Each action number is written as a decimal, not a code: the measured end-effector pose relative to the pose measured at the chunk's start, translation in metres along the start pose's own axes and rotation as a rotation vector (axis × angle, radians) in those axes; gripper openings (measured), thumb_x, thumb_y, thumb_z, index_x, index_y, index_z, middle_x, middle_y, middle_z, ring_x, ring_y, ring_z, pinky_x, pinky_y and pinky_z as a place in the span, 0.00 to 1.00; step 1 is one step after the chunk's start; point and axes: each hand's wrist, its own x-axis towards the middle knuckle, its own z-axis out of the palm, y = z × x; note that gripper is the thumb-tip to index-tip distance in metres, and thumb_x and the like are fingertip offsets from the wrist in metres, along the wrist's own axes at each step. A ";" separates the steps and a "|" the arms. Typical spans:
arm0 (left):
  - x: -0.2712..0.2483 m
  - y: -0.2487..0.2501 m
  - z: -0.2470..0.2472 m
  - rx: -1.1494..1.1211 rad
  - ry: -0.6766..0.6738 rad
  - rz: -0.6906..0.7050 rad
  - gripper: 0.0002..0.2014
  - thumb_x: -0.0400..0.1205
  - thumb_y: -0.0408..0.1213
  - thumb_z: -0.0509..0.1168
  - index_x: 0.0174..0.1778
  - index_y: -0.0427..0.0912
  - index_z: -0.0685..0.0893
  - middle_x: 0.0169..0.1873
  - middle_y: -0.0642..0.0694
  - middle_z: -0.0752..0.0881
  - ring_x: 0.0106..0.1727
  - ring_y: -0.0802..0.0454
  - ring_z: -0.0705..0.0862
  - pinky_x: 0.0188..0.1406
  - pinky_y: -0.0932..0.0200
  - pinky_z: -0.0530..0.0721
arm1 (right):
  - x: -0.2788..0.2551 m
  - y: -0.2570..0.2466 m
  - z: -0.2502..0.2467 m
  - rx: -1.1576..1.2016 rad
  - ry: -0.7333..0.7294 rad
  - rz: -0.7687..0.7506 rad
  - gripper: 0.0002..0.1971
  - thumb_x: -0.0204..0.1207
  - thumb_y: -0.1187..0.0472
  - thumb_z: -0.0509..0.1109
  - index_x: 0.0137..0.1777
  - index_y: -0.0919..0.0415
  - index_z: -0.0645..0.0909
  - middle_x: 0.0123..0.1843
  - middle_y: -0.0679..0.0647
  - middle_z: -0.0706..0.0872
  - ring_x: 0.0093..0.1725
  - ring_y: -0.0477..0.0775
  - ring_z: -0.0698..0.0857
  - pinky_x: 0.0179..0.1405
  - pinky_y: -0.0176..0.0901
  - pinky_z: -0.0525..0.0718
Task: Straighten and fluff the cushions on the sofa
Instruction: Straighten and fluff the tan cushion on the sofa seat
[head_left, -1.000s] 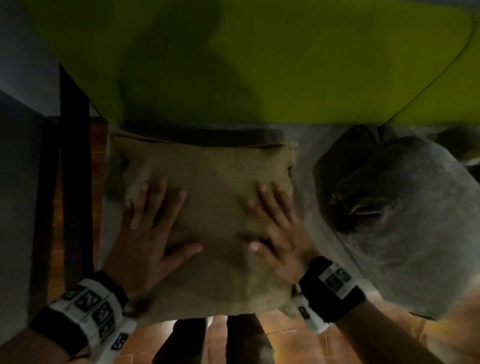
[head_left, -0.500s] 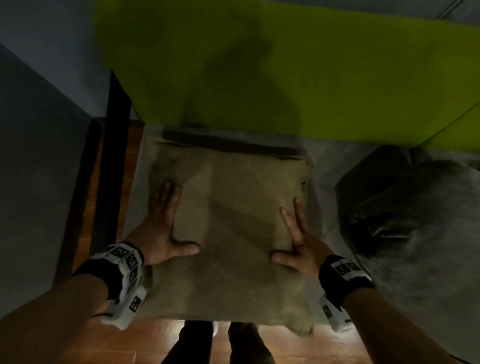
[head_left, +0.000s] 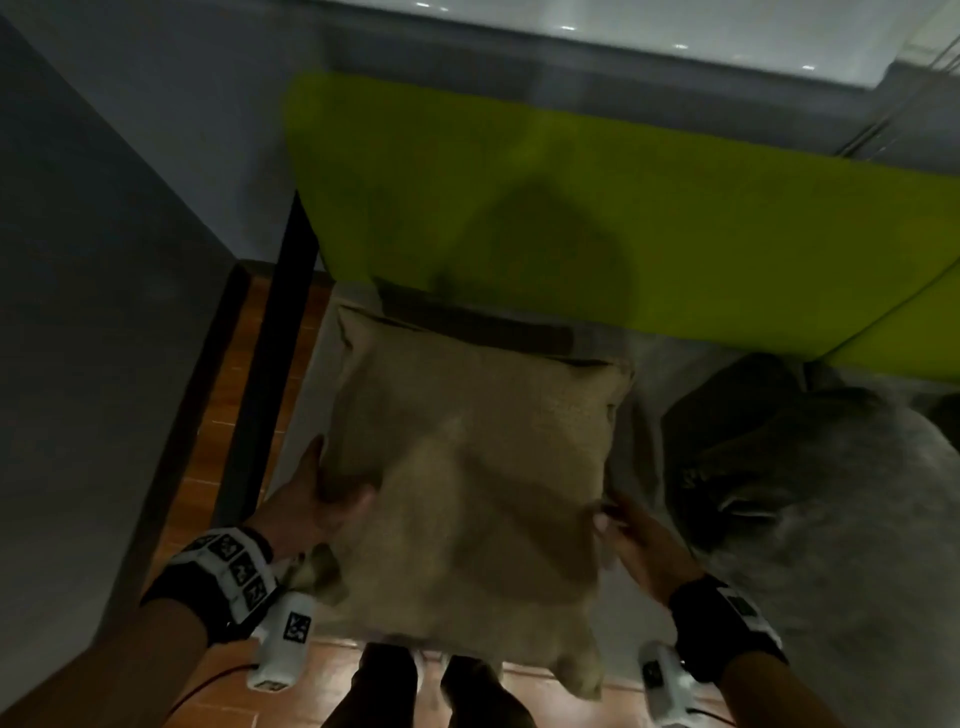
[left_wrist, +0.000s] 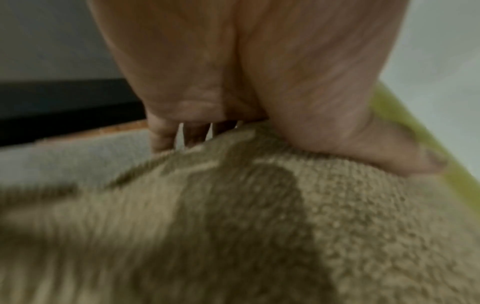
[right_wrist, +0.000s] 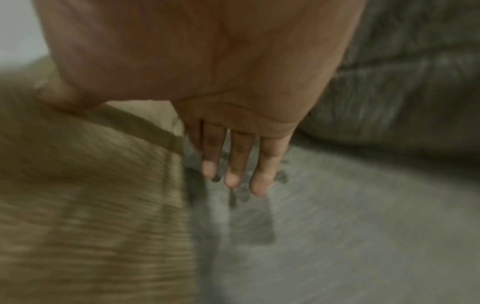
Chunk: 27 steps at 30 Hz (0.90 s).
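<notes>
A tan woven cushion (head_left: 467, 467) lies flat on the grey sofa seat (head_left: 641, 415), its near corners hanging over the front edge. My left hand (head_left: 317, 499) grips its left edge, the thumb (left_wrist: 389, 152) pressing on top of the cushion (left_wrist: 337, 226) and the fingers tucked under the side. My right hand (head_left: 628, 540) sits at the right edge. Its thumb touches the cushion (right_wrist: 78, 185), while its straight fingers (right_wrist: 233, 164) point down beside it toward the seat (right_wrist: 363, 226). A rumpled grey cushion (head_left: 810, 493) lies on the seat to the right.
The lime-green backrest (head_left: 571, 208) rises behind the cushions. A black frame post (head_left: 270, 364) and a grey wall (head_left: 78, 312) border the sofa's left end, with wooden floor (head_left: 228, 395) between. My legs (head_left: 415, 691) stand at the front edge.
Both hands slid off the top of the tan cushion outward to its left and right edges. The left now grips the edge. The camera has tilted up, showing more of the backrest.
</notes>
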 end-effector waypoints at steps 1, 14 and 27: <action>0.001 0.003 0.002 -0.022 0.009 -0.010 0.78 0.45 0.85 0.66 0.87 0.57 0.37 0.82 0.47 0.66 0.77 0.40 0.74 0.74 0.44 0.76 | -0.001 -0.005 0.003 0.119 0.033 0.026 0.53 0.66 0.19 0.65 0.88 0.41 0.54 0.83 0.48 0.74 0.72 0.50 0.78 0.75 0.53 0.77; 0.005 0.064 -0.054 -0.132 0.005 0.222 0.67 0.44 0.78 0.75 0.80 0.56 0.61 0.63 0.63 0.77 0.65 0.60 0.80 0.59 0.72 0.77 | 0.018 -0.109 -0.030 0.279 0.099 -0.181 0.49 0.51 0.33 0.88 0.73 0.40 0.73 0.67 0.41 0.82 0.64 0.47 0.84 0.68 0.52 0.84; 0.038 0.117 -0.114 -0.220 0.327 0.616 0.51 0.56 0.83 0.65 0.75 0.81 0.49 0.68 0.93 0.62 0.71 0.88 0.62 0.76 0.61 0.65 | 0.066 -0.194 -0.040 0.377 0.219 -0.632 0.67 0.33 0.27 0.88 0.77 0.33 0.61 0.75 0.32 0.73 0.69 0.27 0.75 0.60 0.32 0.80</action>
